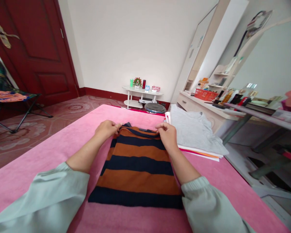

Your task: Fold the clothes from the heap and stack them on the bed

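A folded shirt (140, 165) with brown and navy stripes lies on the pink bed cover (70, 139) in front of me. Its collar edge points away from me. My left hand (108, 129) pinches the far left corner of the shirt between thumb and fingers. At the far right corner, by the collar, my right hand (167, 134) grips the fabric in the same way. The body of the shirt between my forearms lies flat, its near edge straight. Just right of my right hand sits a stack of folded clothes with a grey shirt (196, 131) on top.
A white dressing table (208, 110) with bottles and a red basket (205, 94) stands along the right side. Beyond the bed is a small white table (143, 91) holding a potted plant (137, 82). A folding chair (9, 97) stands left, near a dark red door (36, 48).
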Action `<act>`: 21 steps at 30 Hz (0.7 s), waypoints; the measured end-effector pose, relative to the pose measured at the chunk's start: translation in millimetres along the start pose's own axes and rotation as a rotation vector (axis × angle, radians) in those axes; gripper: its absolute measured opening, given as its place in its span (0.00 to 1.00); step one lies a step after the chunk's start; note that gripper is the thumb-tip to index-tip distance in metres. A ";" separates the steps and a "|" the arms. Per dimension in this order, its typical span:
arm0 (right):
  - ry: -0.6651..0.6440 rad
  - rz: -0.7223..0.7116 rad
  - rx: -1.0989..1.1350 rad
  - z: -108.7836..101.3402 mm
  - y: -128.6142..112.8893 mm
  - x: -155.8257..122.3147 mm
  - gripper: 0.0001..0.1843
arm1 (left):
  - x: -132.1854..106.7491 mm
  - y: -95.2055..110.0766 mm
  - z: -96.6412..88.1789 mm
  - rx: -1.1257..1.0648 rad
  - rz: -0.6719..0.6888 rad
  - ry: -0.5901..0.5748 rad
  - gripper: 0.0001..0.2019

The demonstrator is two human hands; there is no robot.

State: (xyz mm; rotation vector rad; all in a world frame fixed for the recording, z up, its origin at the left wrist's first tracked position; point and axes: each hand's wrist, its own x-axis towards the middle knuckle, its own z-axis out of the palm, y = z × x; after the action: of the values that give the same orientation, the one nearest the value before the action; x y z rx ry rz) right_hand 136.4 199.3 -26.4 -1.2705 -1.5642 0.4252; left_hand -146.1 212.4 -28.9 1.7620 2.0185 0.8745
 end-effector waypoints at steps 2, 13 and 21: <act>-0.296 0.040 0.031 10.2 -2.9 -6.3 0.11 | -0.9 -0.5 1.4 -0.054 -0.035 -0.111 0.24; -0.236 -0.021 0.276 19.3 -25.7 -16.2 0.18 | -29.2 52.7 14.3 -0.581 0.476 -0.368 0.11; -0.387 0.039 0.338 4.2 -33.2 -10.8 0.15 | -41.6 72.0 22.0 -0.234 0.525 -0.110 0.11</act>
State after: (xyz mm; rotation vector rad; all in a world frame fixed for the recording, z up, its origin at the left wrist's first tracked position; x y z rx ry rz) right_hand 115.0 178.6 -7.6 -0.9951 -1.6949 0.9635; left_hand -69.3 180.8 -6.4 2.1763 1.3333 1.0790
